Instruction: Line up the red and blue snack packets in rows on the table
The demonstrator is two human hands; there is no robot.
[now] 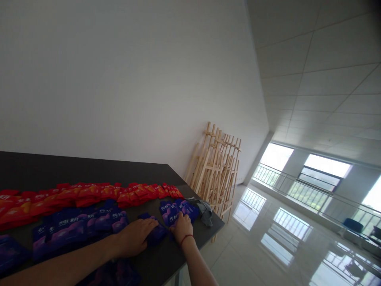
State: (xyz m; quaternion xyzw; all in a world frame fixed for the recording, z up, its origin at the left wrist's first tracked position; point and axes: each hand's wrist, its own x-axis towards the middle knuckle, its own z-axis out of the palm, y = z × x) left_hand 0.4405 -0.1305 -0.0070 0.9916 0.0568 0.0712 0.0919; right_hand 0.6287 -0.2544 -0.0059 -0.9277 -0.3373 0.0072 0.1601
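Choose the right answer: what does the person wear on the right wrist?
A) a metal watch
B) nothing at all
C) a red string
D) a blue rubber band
C. A thin red string goes around the wrist just behind the right hand.

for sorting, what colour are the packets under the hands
The packets are blue-purple with white lettering, in the head view.

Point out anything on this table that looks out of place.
A crumpled grey cloth lies at the edge of the table, just past the blue packets. It looks odd because it is bunched up, unlike the flat packets laid out in rows.
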